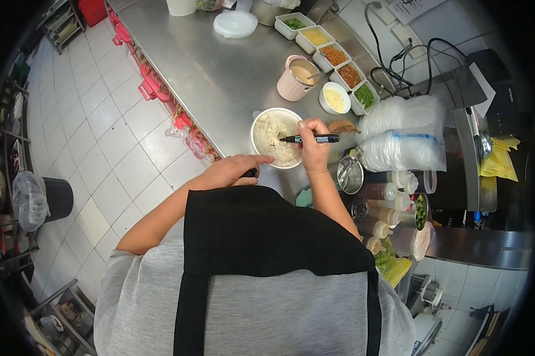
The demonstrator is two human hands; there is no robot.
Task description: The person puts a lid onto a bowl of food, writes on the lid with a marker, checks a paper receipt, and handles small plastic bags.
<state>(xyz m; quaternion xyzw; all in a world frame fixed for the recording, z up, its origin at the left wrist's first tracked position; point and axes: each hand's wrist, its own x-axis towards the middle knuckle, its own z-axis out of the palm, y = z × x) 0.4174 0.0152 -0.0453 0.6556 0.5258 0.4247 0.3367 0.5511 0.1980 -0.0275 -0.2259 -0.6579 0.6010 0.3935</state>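
Observation:
My right hand (315, 145) is closed around a black marker (328, 139), its tip pointing left over a round white tub (256, 133). The tub's top looks translucent, with pale speckled contents beneath, and a small dark mark shows near the tip. My left hand (235, 170) has its index finger stretched onto the tub's near rim. Tucked in its other fingers is a small black marker cap (251, 172). Behind the tub stands a pink cup (292, 85) of tan sauce with a spoon in it.
On the steel counter (202, 71), several white trays (332, 54) of chopped toppings line the back right, beside a white bowl (335, 98). Stacked plastic bags (401, 133), a strainer (350, 175) and several sauce bottles (380, 191) stand at right. A white lid (235, 24) lies farther back.

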